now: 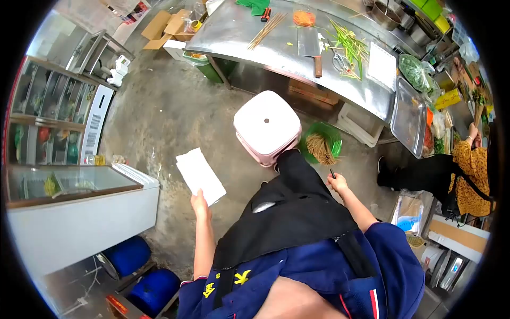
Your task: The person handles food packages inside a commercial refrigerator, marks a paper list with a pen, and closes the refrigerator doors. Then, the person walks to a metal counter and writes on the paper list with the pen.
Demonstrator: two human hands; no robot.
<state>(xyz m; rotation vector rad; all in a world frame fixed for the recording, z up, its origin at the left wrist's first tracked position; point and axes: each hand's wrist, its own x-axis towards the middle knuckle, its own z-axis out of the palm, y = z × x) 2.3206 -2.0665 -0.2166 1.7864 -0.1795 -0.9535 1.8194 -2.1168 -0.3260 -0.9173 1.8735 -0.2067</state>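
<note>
My left hand grips the lower edge of some white sheets of paper, held out over the floor. In my right hand is a short black pen, its end poking up past my closed fingers. Just beyond that hand, a green basket on the floor holds a bundle of thin wooden skewers. A pink and white stool stands in front of my legs.
Ahead is a steel table bearing a cleaver, scissors, green stalks and loose skewers. A glass-topped freezer is at left. On the right, a person works at another counter. A white crate sits under the table.
</note>
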